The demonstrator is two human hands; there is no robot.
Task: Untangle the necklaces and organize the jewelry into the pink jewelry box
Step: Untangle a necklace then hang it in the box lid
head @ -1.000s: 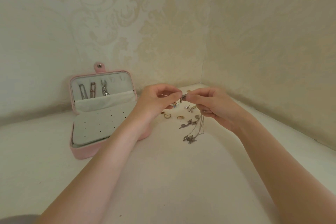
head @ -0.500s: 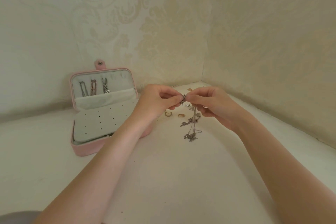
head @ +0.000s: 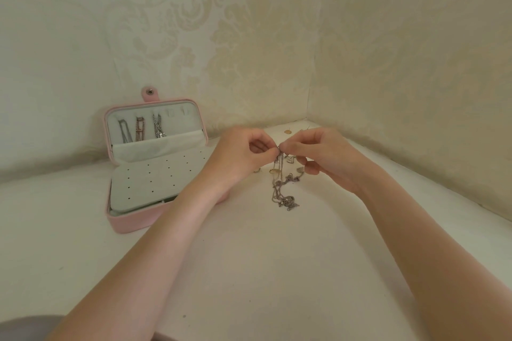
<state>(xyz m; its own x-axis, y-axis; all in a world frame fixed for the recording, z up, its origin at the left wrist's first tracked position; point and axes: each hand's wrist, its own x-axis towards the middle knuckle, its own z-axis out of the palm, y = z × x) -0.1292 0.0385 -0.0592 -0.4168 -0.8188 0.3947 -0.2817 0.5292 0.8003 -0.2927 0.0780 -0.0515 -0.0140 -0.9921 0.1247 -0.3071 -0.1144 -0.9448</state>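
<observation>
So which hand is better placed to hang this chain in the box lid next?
Probably the left hand: it sits beside the pink jewelry box, while the right hand is farther away.

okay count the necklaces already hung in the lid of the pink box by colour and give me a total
Silver necklaces: 2, one at the left and one at the right
Rose-gold necklace: 1
Total: 3 hung in the pink jewelry box lid

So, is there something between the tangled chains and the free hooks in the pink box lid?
Only the left hand and forearm lie between the tangled chains and the pink jewelry box. The box is open, and the two free hooks look uncovered.
</observation>
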